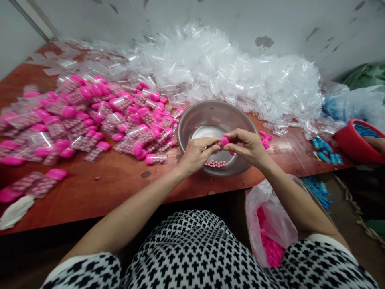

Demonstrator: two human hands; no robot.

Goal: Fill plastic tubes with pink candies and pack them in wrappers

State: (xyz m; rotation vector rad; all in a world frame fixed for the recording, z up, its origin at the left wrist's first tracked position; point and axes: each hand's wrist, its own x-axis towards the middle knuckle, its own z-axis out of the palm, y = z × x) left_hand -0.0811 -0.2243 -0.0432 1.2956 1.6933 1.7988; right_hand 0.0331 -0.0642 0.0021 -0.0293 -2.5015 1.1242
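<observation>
Above the metal bowl (185, 124) both hands meet. My left hand (197, 154) is closed around a small clear container (219, 143) with pink balls inside, mostly covered by the fingers. Between the thumb and fingers of my right hand (248, 147) is a bright pink cap (224, 140), which sits at the container's right end; whether it is fully seated I cannot tell. Loose pink balls (215, 163) lie on the bowl's bottom near its front. Another bit of bright pink plastic shows just beneath my right fingertips.
Pink-capped, ball-filled containers (117, 116) are heaped left. Empty clear containers (216, 64) pile up behind. Loose pink caps (265, 140) lie right of the bowl. A plastic bag (255, 204) of pink pieces stands below the table edge. At far right, another person's hand (375, 143) reaches into a red bowl (349, 140).
</observation>
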